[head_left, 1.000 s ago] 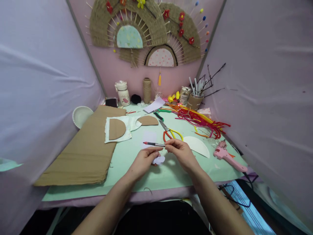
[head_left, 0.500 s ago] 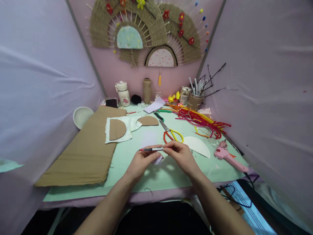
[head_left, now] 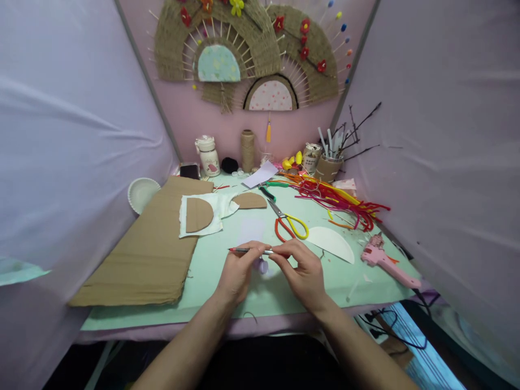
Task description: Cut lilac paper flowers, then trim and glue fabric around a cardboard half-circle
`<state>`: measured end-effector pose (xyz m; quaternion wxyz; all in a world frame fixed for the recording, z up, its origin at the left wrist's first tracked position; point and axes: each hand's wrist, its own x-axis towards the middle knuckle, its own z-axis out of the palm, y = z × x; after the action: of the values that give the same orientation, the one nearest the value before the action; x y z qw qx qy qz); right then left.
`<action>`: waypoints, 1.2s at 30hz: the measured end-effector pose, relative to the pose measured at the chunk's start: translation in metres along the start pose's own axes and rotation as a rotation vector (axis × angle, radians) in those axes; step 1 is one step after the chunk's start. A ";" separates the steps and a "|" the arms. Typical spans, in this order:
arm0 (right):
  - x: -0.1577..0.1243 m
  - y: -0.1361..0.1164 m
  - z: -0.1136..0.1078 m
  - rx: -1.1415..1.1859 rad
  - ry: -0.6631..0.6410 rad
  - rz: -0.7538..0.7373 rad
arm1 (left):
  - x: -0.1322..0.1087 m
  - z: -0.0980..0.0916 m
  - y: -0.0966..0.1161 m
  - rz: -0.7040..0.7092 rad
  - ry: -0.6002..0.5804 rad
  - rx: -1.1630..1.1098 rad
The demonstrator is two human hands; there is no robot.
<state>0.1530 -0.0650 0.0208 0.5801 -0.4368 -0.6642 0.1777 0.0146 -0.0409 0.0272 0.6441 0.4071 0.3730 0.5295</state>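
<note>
My left hand (head_left: 239, 271) and my right hand (head_left: 302, 270) meet over the middle of the green table (head_left: 227, 295). Both pinch a thin red-tipped pen (head_left: 248, 251), which lies level and points left. A small white paper piece (head_left: 262, 266) shows between the two hands, under my left fingers; I cannot tell which hand grips it. Just beyond the hands lie red-and-yellow scissors (head_left: 289, 225) and a pale paper square (head_left: 251, 231).
A big cardboard sheet (head_left: 150, 249) covers the left side, with white fabric and a brown half-disc (head_left: 198, 214). A white half-circle (head_left: 333, 242), a pink glue gun (head_left: 385, 262) and a heap of pipe cleaners (head_left: 337, 201) lie to the right. Jars, twine and a paper plate (head_left: 142, 194) line the back.
Both hands drew a little closer to me and lower with the pen, which went from slightly tilted to level. The white paper piece is more covered by the fingers.
</note>
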 end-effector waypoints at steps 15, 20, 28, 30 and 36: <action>0.000 -0.004 -0.008 0.086 0.007 0.187 | -0.004 -0.005 0.005 0.001 0.005 0.074; -0.001 -0.006 -0.008 0.000 0.049 0.071 | -0.004 -0.005 0.006 -0.097 0.045 0.004; -0.002 -0.004 -0.004 -0.028 0.085 -0.070 | -0.003 -0.002 0.007 -0.057 0.077 -0.063; -0.002 -0.003 -0.005 -0.007 0.059 -0.043 | -0.004 -0.003 0.008 -0.042 0.072 -0.060; -0.001 -0.001 -0.010 0.064 -0.040 0.133 | -0.004 -0.005 0.010 -0.025 0.075 -0.028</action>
<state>0.1618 -0.0686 0.0236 0.5671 -0.4575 -0.6391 0.2460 0.0057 -0.0432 0.0349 0.6419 0.3732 0.3943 0.5415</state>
